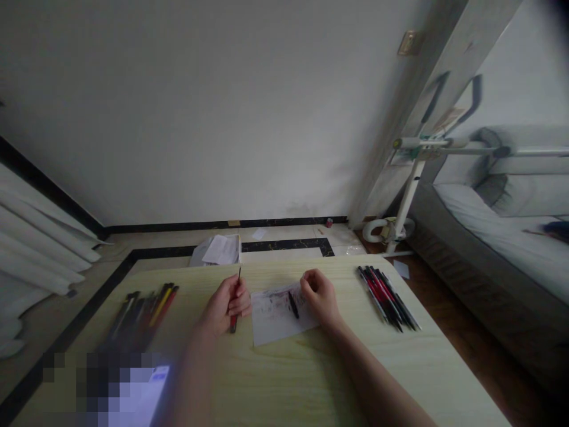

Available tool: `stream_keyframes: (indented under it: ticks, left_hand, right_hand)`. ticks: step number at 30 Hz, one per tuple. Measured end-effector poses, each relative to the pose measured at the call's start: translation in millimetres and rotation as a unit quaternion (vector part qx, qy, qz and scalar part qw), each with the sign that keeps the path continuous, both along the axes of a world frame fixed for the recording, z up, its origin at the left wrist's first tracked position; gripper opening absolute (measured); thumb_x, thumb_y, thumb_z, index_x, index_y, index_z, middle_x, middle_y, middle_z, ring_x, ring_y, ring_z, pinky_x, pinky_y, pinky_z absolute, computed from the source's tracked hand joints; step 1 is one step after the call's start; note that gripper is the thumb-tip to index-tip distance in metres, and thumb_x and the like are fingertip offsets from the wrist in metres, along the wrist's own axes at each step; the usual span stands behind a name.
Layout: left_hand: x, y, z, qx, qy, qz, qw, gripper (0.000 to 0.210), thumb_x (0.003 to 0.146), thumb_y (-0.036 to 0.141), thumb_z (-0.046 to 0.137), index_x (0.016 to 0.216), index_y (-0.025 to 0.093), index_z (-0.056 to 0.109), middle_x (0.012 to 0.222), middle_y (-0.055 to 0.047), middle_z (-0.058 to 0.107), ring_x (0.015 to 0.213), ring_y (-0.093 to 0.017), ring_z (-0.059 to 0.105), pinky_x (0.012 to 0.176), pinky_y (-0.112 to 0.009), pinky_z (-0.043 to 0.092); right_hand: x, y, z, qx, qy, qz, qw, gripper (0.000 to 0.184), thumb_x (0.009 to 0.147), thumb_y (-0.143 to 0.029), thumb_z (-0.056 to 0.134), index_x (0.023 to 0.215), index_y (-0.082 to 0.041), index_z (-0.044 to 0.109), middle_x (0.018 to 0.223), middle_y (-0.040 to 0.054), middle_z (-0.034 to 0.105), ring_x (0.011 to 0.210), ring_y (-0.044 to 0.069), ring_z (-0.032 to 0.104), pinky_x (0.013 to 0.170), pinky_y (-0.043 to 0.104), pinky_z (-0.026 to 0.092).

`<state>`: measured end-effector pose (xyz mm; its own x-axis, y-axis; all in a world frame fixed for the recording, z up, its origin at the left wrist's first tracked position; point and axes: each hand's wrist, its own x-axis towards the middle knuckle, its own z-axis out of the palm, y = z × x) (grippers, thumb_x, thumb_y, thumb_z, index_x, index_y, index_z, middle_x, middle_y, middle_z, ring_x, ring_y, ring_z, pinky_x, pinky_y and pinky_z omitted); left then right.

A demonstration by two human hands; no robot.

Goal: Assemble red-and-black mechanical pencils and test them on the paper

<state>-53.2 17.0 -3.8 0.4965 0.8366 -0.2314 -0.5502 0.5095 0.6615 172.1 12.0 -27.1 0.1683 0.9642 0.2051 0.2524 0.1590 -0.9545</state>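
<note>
My left hand [227, 305] is closed around a slim pen [233, 322], its red lower part showing below the fist and a thin dark tip pointing up above it. Beside it on the table [267, 379] lies a white sheet of paper [271, 332] with dark, smudged scribbles. A short black pen part [293, 305], perhaps a cap or barrel, rests on that sheet. At the paper's right edge is my right hand [320, 296], fingers curled with thumb and forefinger together. Whatever it may hold is too small to make out.
Several red, black and clear pens [387, 298] lie in a row at the right. More pens [142, 311], blurred, are at the left, near a lit phone screen [142, 394]. Beyond the table stands a box with papers [221, 249]; exercise equipment [406, 196] is far right.
</note>
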Motion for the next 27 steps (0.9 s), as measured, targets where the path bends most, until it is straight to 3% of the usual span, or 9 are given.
stream_keyframes:
  ticks: [23, 27]
  left_hand:
    - [-1.6, -0.7, -1.7, 0.007, 0.017, 0.003, 1.000, 0.034, 0.083, 0.039, 0.041, 0.057, 0.017, 0.037, 0.038, 0.010, 0.018, 0.034, -0.005, 0.014, 0.040, -0.020, 0.028]
    - [4.6, -6.7, 1.0, 0.030, 0.062, 0.027, 0.997, 0.035, 0.081, 0.043, 0.041, 0.058, 0.018, 0.037, 0.039, 0.010, 0.018, 0.033, -0.005, 0.015, 0.041, -0.020, 0.030]
  right_hand:
    - [0.9, -1.3, 1.2, -0.004, -0.016, 0.014, 1.000, 0.010, 0.072, -0.027, 0.051, 0.070, -0.017, 0.050, 0.057, -0.0024, 0.048, 0.050, 0.010, 0.043, 0.046, 0.020, 0.034]
    - [5.0, -5.0, -1.1, -0.010, -0.029, 0.009, 0.999, 0.015, 0.072, -0.031, 0.052, 0.073, -0.016, 0.052, 0.059, -0.0005, 0.051, 0.052, 0.012, 0.046, 0.048, 0.021, 0.036]
